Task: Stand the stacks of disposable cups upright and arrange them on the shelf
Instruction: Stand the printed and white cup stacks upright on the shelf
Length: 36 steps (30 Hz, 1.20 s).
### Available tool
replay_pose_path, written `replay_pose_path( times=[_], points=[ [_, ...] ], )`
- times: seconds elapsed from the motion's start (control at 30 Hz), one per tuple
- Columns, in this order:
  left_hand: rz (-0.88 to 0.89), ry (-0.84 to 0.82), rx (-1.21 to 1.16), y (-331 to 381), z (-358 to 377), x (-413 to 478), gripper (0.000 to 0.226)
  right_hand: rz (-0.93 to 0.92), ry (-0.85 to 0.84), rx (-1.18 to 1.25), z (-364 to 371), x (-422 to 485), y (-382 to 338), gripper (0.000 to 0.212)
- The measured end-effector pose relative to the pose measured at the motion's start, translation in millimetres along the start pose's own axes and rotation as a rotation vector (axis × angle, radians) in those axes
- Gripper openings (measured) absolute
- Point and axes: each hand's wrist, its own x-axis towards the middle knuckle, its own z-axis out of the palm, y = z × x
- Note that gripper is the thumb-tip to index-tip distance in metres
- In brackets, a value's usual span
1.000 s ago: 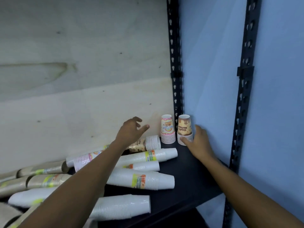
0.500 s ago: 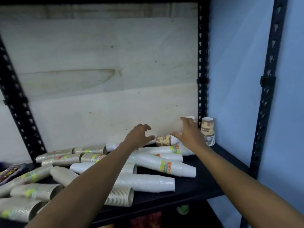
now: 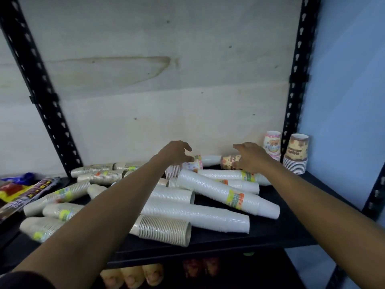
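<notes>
**While Two Stacks Stand, a Heap Waits on Its Side**

As we reach across the shelf (image 3: 281, 232), both our hands are unclenched and hold nothing. Our left hand (image 3: 177, 153) hovers, fingers loosely curled, over a fallen pink stack (image 3: 194, 163). Our right hand (image 3: 250, 158), thumb spread wide, has its fingertips at a fallen brown stack (image 3: 228, 161) just to its 9 o'clock. Whether they touch it we cannot tell.

At the shelf's 2 o'clock corner a pink stack (image 3: 271, 146) and a brown stack (image 3: 295, 155) stand upright side by side, rims down. Everything else lies flat. White stacks (image 3: 225, 191) cross one another from the centre toward 4 o'clock, beige stacks (image 3: 62, 195) sprawl toward 8 o'clock, and packets (image 3: 20, 192) sit at 9 o'clock beside the heap.

We judge the cups light and thin-walled, easy to crush under a hard squeeze. The short printed stacks should come up with one hand wrapped gently round the middle. The long white ones look likely to flex or slide apart, so we would take one near the middle and steady its rim end with the other hand. Since they overlap, pulling a lower stack may roll those resting on it.
</notes>
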Motion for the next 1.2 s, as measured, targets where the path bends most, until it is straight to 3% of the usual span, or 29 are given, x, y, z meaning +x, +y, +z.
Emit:
replay_pose_path(
  times=[0.17,0.27,0.6,0.83,1.0,1.1,1.2],
  points=[
    [0.014,-0.169,0.198,-18,-5,3,0.055,0.032,-0.063,-0.016,8,10,5,0.066],
    [0.050,-0.167,0.253,-21,-1,5,0.058,0.029,-0.053,-0.027,10,11,2,0.055],
    [0.055,-0.085,0.276,-11,-9,-1,0.058,0.027,0.116,0.035,-1,-8,6,0.055],
    [0.076,0.067,0.040,31,-17,7,0.069,0.074,0.294,0.213,-30,-40,24,0.079],
    [0.105,0.141,-0.018,86,4,25,0.080,0.077,0.446,0.248,-40,-71,43,0.074],
    [0.181,0.118,-0.170,117,25,39,0.087,0.138,0.525,0.347,-41,-90,58,0.068],
    [0.211,0.117,-0.254,140,48,48,0.082,0.208,0.566,0.415,-32,-105,74,0.066]
  ],
)
